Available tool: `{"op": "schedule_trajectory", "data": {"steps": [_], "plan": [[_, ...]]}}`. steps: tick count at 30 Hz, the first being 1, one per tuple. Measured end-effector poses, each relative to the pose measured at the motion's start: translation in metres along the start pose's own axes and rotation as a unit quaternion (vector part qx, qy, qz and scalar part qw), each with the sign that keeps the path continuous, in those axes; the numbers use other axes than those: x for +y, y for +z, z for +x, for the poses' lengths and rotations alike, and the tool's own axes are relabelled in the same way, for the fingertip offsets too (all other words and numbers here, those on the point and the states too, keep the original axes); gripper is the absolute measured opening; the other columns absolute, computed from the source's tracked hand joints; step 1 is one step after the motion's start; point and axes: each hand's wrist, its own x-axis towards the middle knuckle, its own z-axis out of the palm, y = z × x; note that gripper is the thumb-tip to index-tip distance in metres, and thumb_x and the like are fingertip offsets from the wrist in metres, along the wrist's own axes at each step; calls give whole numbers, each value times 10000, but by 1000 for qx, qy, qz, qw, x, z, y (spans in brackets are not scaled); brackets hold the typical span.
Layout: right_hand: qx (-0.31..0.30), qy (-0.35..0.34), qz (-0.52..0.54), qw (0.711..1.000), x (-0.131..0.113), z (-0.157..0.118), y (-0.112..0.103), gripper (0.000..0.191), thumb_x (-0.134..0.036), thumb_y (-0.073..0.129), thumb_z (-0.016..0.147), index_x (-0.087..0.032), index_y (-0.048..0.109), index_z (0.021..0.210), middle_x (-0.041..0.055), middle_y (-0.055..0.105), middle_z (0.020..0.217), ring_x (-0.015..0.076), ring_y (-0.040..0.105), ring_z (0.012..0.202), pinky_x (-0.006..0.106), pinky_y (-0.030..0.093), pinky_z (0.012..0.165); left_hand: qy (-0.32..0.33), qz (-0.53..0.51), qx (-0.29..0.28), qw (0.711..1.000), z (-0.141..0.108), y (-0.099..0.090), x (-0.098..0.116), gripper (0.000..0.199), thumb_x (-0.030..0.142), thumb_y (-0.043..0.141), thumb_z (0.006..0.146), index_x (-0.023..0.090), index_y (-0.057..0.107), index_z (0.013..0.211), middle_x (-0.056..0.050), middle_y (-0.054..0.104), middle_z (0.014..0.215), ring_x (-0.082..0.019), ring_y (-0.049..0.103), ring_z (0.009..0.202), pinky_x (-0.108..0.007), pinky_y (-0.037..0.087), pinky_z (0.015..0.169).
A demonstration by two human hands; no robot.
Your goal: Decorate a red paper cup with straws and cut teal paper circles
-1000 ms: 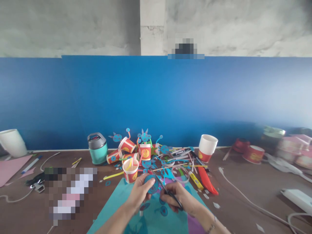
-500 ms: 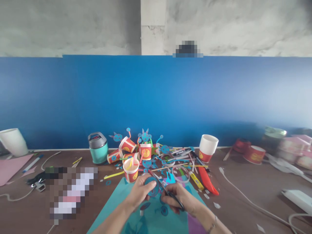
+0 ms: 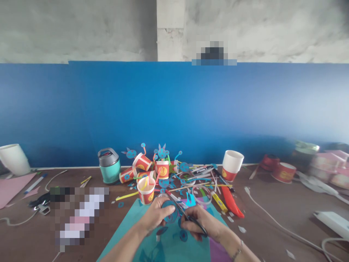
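Observation:
My left hand (image 3: 157,215) pinches a round blue paper cutout (image 3: 171,214) with dark drawn lines, thumb on top. Dark-handled scissors (image 3: 196,221) are in my right hand (image 3: 200,222), fingers wrapped about the handles. Their blades reach up and left along the cutout's right edge; whether they bite into the paper I cannot tell. Below both hands lies a sheet of teal paper (image 3: 128,233) with dark drawings on it. A small round drawn piece (image 3: 183,235) shows on it near my right wrist.
Behind my hands stand red-and-white paper cups (image 3: 146,189) with straws and blue paper figures. A yellow box cutter (image 3: 219,202) and a red pouch-like thing (image 3: 231,203) lie to the right. A teal jar (image 3: 109,166) stands left, stacked white cups (image 3: 232,165) right. A white cable (image 3: 278,218) crosses the table.
The round cutout has turned slightly in my left hand and faces the camera more fully. My right hand and the scissors have shifted a little to the right.

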Motion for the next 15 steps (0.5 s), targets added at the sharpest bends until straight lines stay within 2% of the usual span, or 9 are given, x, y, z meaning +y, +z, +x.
{"op": "schedule_trajectory", "data": {"steps": [4, 9, 15], "plan": [[-6, 1, 2, 1000, 1, 1, -1, 296, -447, 659, 712, -160, 590, 728, -90, 507, 409, 50, 395, 313, 165, 291, 351, 19, 12, -16, 1000, 0, -1, 2, 311, 422, 641, 690, 155, 693, 841, 50, 503, 591, -61, 381, 426, -180, 288, 365], [-14, 2, 1, 1000, 1, 2, -2, 277, -430, 652, 708, -160, 590, 719, -94, 499, 397, 49, 385, 303, 163, 305, 348, 5, 5, -12, 1000, -1, -1, 1, 328, 418, 664, 685, 161, 710, 883, 42, 530, 605, -65, 392, 437, -176, 277, 368], [-24, 13, -10, 1000, 4, 1, -7, 177, -347, 643, 710, -174, 614, 728, -99, 497, 393, 49, 370, 298, 162, 302, 343, 8, -30, -36, 999, 0, -3, -1, 366, 456, 710, 677, 159, 720, 891, 46, 537, 572, -60, 350, 427, -184, 246, 381]]}}
